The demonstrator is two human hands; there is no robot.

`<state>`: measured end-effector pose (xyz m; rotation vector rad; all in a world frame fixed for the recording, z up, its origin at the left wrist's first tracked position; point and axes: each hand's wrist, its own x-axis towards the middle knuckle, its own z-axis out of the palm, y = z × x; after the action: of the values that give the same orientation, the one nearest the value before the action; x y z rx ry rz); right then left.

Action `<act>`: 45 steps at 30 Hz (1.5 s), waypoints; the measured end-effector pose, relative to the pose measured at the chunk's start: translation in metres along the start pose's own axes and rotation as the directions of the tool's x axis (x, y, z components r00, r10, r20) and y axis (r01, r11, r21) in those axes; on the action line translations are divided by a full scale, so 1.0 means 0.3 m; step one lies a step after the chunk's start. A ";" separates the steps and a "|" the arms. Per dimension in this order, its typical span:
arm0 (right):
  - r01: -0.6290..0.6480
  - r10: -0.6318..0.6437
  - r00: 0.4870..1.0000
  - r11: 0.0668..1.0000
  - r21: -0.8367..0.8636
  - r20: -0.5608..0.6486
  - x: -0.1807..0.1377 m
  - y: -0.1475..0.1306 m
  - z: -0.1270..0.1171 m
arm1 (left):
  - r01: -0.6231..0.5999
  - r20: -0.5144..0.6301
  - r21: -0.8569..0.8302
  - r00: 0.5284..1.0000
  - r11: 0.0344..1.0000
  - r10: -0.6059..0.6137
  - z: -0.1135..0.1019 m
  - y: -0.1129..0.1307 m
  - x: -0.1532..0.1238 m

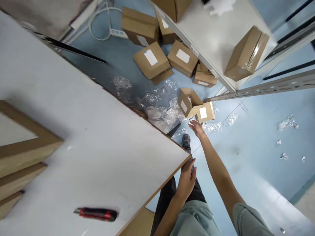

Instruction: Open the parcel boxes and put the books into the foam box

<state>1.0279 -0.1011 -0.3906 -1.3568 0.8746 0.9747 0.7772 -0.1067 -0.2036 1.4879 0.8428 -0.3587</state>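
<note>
Nearest, a red-and-black knife (97, 214) lies on the white worktop (110, 147). The left hand (184, 185) is just beside the worktop's corner, fingers extended and holding nothing visible; contact with the edge cannot be confirmed. Beyond the corner, the right hand (197, 130) reaches out low, a small white item (192, 121) at its fingertips. Whether those fingers are clamped on it cannot be told. Just past it, an open box (183, 99) stands on the blue floor (246, 147), beside clear wrap (173, 113). Farther off, several boxes (140, 24) are grouped near a shelf (209, 36), which carries a taped box (242, 52).
</note>
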 end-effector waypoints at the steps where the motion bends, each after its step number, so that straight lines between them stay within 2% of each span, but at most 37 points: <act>1: 0.041 -0.040 0.998 0.998 -0.041 0.045 -0.103 -0.024 -0.022 | -0.017 0.005 -0.031 1.000 0.999 0.017 -0.023 0.057 -0.020; 4: 0.225 -0.208 0.969 0.966 -0.125 0.132 -0.430 -0.099 -0.073 | -0.078 -0.021 -0.129 0.997 0.989 0.076 -0.109 0.217 -0.117; 7: 0.412 -0.371 0.904 0.887 -0.207 0.211 -0.745 -0.154 -0.069 | -0.144 -0.123 -0.231 0.985 0.962 0.117 -0.225 0.320 -0.268; 10: 0.546 -0.455 0.825 0.795 -0.266 0.334 -1.015 -0.163 -0.001 | -0.209 -0.318 -0.305 0.942 0.929 0.107 -0.349 0.341 -0.457; 12: 0.599 -0.458 0.779 0.746 -0.292 0.429 -1.172 -0.127 0.073 | -0.263 -0.470 -0.357 0.880 0.896 0.071 -0.426 0.315 -0.599; 15: 0.656 -0.387 0.696 0.685 -0.316 0.605 -1.384 0.010 0.197 | -0.377 -0.677 -0.405 0.736 0.833 0.004 -0.531 0.234 -0.817; 18: 0.708 -0.268 0.598 0.617 -0.342 0.755 -1.572 0.234 0.303 | -0.483 -0.797 -0.390 0.604 0.784 -0.024 -0.629 0.115 -1.020; 20: 0.726 -0.208 0.564 0.585 -0.360 0.799 -1.681 0.408 0.354 | -0.536 -0.832 -0.381 0.554 0.753 -0.027 -0.689 0.018 -1.145; 23: 0.734 -0.169 0.561 0.554 -0.393 0.810 -1.819 0.663 0.406 | -0.589 -0.860 -0.384 0.509 0.711 -0.043 -0.773 -0.147 -1.322; 27: 0.744 -0.137 0.562 0.515 -0.426 0.815 -1.962 0.920 0.443 | -0.612 -0.880 -0.400 0.464 0.682 -0.100 -0.889 -0.378 -1.524; 30: 0.755 -0.133 0.556 0.494 -0.432 0.820 -2.036 1.024 0.455 | -0.605 -0.886 -0.417 0.438 0.679 -0.154 -0.976 -0.513 -1.617; 32: 0.760 -0.144 0.557 0.484 -0.433 0.818 -2.067 1.055 0.463 | -0.617 -0.878 -0.444 0.446 0.650 -0.176 -1.029 -0.569 -1.641; 35: 0.768 -0.168 0.560 0.472 -0.432 0.811 -2.082 1.065 0.487 | -0.635 -0.855 -0.488 0.485 0.599 -0.183 -1.090 -0.606 -1.632; 39: 0.787 -0.194 0.534 0.470 -0.400 0.823 -2.039 1.063 0.569 | -0.621 -0.833 -0.508 0.530 0.597 -0.157 -1.144 -0.616 -1.584; 43: 0.814 -0.255 0.488 0.478 -0.329 0.835 -1.945 1.082 0.707 | -0.590 -0.832 -0.493 0.534 0.639 -0.149 -1.201 -0.616 -1.522; 45: 0.811 -0.267 0.487 0.492 -0.317 0.831 -1.895 1.091 0.780 | -0.574 -0.837 -0.480 0.527 0.664 -0.149 -1.242 -0.610 -1.484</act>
<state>0.5039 0.0923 0.0253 -1.5406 -0.6673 1.1391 0.2502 0.1062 0.0141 0.8947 1.3009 0.9528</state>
